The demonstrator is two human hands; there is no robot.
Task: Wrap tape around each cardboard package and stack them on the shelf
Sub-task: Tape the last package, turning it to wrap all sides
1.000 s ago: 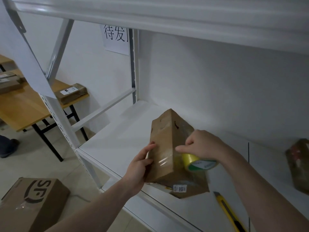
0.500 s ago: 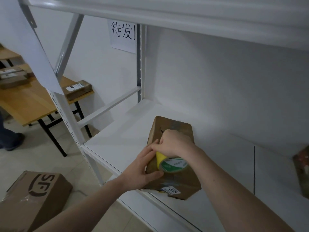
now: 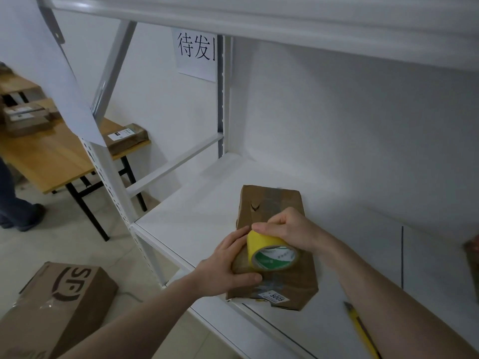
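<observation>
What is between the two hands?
In the head view, the yellow tape roll sits between the left hand and right hand, against the cardboard package.

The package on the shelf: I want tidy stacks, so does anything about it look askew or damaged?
Yes. The cardboard package looks crumpled, and its near corner juts past the shelf front edge beside the left hand.

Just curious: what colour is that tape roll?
Yellow tape roll, green-printed core; head view.

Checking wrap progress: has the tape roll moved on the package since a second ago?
Yes. The tape roll, gripped by the right hand, has crossed from the right edge of the package to its left edge, beside the left hand.
</observation>
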